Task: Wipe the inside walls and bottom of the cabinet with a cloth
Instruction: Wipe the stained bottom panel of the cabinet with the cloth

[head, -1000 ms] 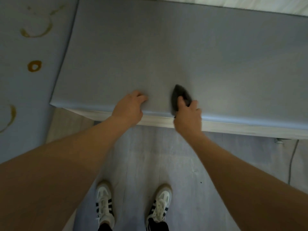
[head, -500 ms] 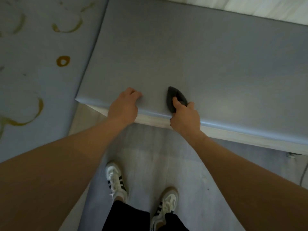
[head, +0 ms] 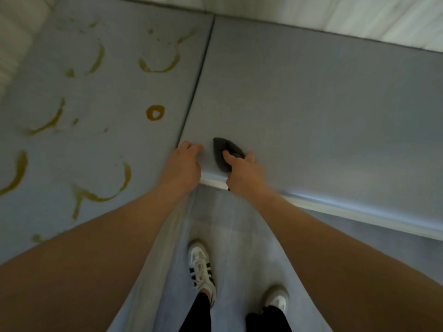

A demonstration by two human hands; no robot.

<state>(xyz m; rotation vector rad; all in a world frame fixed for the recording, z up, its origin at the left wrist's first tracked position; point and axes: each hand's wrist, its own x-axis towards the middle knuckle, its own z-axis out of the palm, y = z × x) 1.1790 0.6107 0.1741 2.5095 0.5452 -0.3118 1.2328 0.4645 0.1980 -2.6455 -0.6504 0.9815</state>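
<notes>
A dark grey cloth lies bunched on a grey cabinet panel close to its front edge. My right hand grips the cloth, with the thumb on top of it. Just to its left, my left hand holds the panel's front edge at the left corner, fingers curled on top. The cabinet's inside is hidden from this angle.
A second grey surface adjoins on the left, marked with yellow-brown ring stains. A dark seam separates the two surfaces. Below are the grey floor and my white shoes. A pale wall runs behind.
Both hands have slid left along the panel's front edge to its left corner. My feet have stepped left, and more of the stained surface shows.
</notes>
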